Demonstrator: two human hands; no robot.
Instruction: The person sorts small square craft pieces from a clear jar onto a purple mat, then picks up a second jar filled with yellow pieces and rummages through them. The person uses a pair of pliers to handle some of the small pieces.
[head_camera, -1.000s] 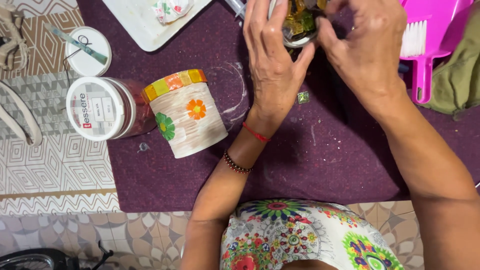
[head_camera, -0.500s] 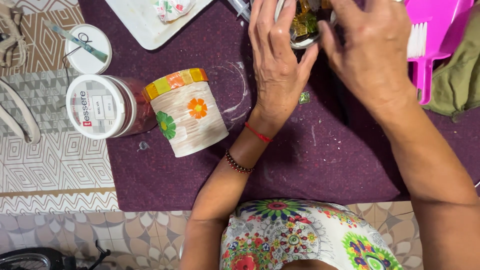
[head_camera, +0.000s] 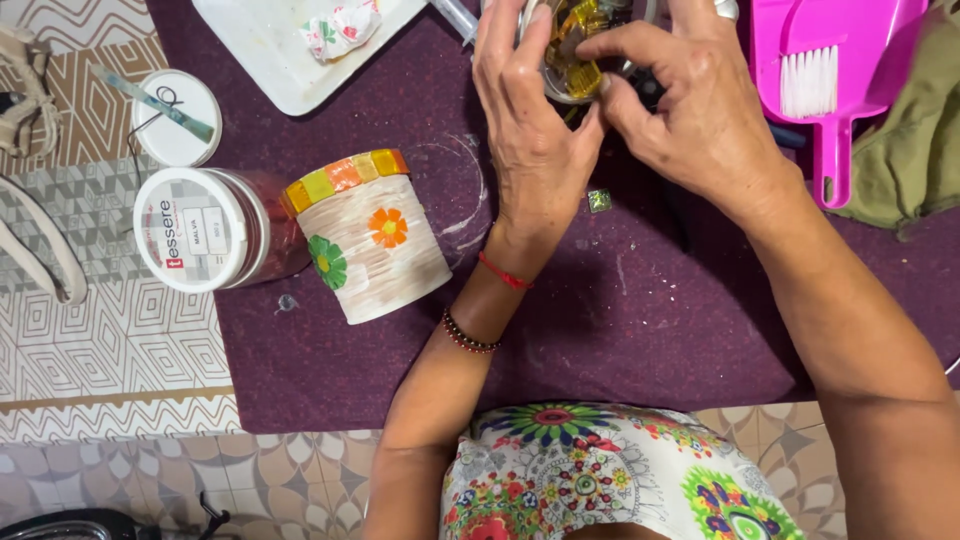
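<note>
Right hand (head_camera: 700, 120) shifted left | both hands grip tile bowl (head_camera: 575, 60) | left hand (head_camera: 535, 140) cupping it

Over the last second the left hand (head_camera: 535, 130) slid slightly toward the top of the view, its fingers reaching further up around the small container of yellow and green pieces (head_camera: 572, 55). The right hand (head_camera: 700, 110) turned inward, and its thumb and fingertips drew closer to the container's rim. The small green tile (head_camera: 599, 200) on the purple mat (head_camera: 620, 320), earlier close under the left palm, now lay more clearly exposed between the wrists.
</note>
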